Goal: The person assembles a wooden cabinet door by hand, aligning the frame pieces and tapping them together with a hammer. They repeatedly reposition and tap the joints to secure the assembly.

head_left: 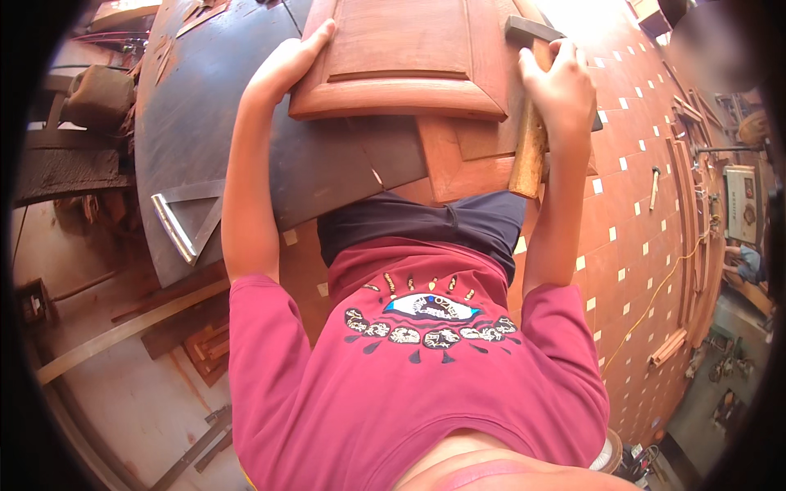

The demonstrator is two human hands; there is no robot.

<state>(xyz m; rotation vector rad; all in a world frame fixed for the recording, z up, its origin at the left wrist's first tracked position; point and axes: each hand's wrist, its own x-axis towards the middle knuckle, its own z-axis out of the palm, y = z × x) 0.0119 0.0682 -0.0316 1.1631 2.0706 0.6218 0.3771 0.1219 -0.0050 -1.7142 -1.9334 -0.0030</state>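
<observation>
A reddish-brown wooden cabinet door (pixel 401 41) with a raised centre panel lies at the top middle. My left hand (pixel 286 69) grips its left edge, the thumb side uppermost and the other fingers partly hidden. By the door's right edge, my right hand (pixel 565 90) is closed round the upper handle of a hammer (pixel 530 151). The hammer's dark head points up and away from me, and its wooden handle slopes back toward my body. Under the door, a second framed wooden panel (pixel 446 164) shows in part and reaches over the near table edge.
A dark worktop (pixel 205 106) spreads to the left, bearing a triangular metal square (pixel 178 229) near its corner. On the tiled floor at right lie a small hammer (pixel 654 186), long wood strips (pixel 684 188) and a yellow cord (pixel 679 266). Another person (pixel 743 263) is at far right.
</observation>
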